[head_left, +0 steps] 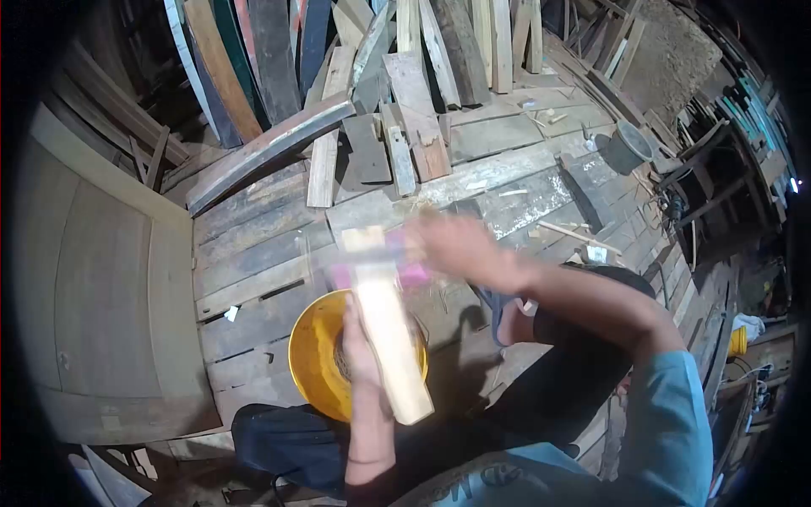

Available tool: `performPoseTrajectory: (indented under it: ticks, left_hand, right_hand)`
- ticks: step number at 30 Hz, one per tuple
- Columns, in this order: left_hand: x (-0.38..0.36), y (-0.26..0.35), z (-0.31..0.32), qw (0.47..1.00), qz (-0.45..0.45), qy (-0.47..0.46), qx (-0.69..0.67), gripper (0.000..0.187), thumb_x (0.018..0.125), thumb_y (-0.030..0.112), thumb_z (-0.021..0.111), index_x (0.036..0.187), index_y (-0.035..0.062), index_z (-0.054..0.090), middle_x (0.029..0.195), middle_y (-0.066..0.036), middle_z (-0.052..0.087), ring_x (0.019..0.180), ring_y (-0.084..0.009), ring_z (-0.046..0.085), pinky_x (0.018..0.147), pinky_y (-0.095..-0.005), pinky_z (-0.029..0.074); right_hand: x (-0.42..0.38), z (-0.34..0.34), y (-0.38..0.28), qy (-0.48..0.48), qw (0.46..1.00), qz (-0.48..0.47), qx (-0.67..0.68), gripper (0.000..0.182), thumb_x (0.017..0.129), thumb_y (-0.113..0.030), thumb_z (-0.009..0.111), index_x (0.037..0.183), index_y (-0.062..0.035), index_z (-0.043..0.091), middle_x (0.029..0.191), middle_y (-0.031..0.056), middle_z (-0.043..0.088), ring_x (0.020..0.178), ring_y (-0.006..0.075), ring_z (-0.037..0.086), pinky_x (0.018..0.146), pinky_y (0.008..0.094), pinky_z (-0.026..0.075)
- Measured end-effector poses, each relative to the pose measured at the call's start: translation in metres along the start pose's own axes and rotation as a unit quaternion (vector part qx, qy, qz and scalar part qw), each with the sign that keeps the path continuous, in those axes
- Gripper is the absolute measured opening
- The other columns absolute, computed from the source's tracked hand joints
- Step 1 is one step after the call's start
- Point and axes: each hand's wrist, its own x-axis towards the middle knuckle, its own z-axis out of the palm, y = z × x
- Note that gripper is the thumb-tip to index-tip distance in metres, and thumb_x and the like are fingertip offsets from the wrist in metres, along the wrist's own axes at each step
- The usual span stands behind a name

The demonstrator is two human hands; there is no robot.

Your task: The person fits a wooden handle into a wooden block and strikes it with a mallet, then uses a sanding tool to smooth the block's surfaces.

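My left hand (363, 359) is closed around the side of a pale piece of wood (390, 338), which slants upright over a yellow bucket (306, 359). My right hand (465, 251) is smeared by motion, its fingers wrapped round the handle of a broad-bladed knife (372, 257). The blurred grey blade crosses the wood close to its upper end. Something pink (414, 275) shows behind the wood and the blade, its kind hidden. The bucket's inside is partly covered by my left hand and the wood.
Planks (414, 110) lean and lie along the back. A long beam (270, 156) rests at the left, beside a wooden panel (106, 296). Farther right stands a grey bucket (627, 148), with sticks and chips on the plank floor (253, 279).
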Motion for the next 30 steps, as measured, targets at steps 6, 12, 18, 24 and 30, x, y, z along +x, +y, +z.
performPoseTrajectory:
  ticks: [6,12,18,24,30]
  left_hand:
    - [-0.002,0.018,0.015,0.99,0.113,0.029,0.078,0.048,0.097,0.047,0.037,0.115,0.0057,0.054,0.08,-0.008,0.062,0.058,-0.0169,0.06,0.049,-0.0283,0.052]
    - [-0.006,-0.004,0.018,0.989,0.104,0.043,0.095,0.051,0.096,0.052,0.038,0.112,0.007,0.056,0.08,-0.005,0.062,0.063,-0.016,0.06,0.053,-0.0296,0.051]
    - [0.006,0.004,-0.012,0.993,0.081,0.029,0.079,0.051,0.096,0.05,0.037,0.113,0.0059,0.055,0.079,-0.008,0.062,0.062,-0.0165,0.059,0.054,-0.0303,0.05]
    - [0.006,0.034,0.002,0.977,0.18,-0.028,0.113,0.045,0.098,0.043,0.034,0.108,0.0033,0.053,0.076,-0.008,0.058,0.054,-0.0162,0.056,0.044,-0.026,0.048]
    - [0.008,0.016,0.001,0.991,0.131,0.006,-0.004,0.049,0.096,0.048,0.037,0.111,0.0043,0.054,0.086,-0.011,0.06,0.061,-0.0191,0.056,0.05,-0.0292,0.047]
  right_hand:
    - [-0.024,-0.006,-0.024,-0.037,0.997,-0.053,-0.052,0.031,0.081,-0.017,0.055,0.11,-0.0062,0.048,0.102,0.016,0.06,0.071,0.0327,0.067,0.059,0.0427,0.056]
    - [-0.021,0.002,-0.022,0.006,0.999,0.027,0.017,0.028,0.08,-0.017,0.054,0.107,-0.008,0.051,0.096,0.0172,0.061,0.066,0.034,0.067,0.071,0.048,0.056]
    - [0.007,-0.013,-0.016,-0.057,0.989,0.132,0.026,0.036,0.083,-0.028,0.056,0.112,-0.0084,0.052,0.099,0.0189,0.06,0.085,0.033,0.066,0.07,0.0479,0.055]
    - [-0.027,-0.007,-0.045,-0.092,0.991,-0.095,-0.006,0.037,0.073,-0.022,0.066,0.104,-0.0062,0.052,0.103,0.0152,0.059,0.06,0.027,0.065,0.054,0.0383,0.055]
    - [-0.023,0.018,-0.034,0.064,0.995,-0.067,0.043,0.036,0.076,-0.024,0.062,0.106,-0.009,0.051,0.097,0.0167,0.06,0.068,0.0321,0.067,0.057,0.0408,0.055]
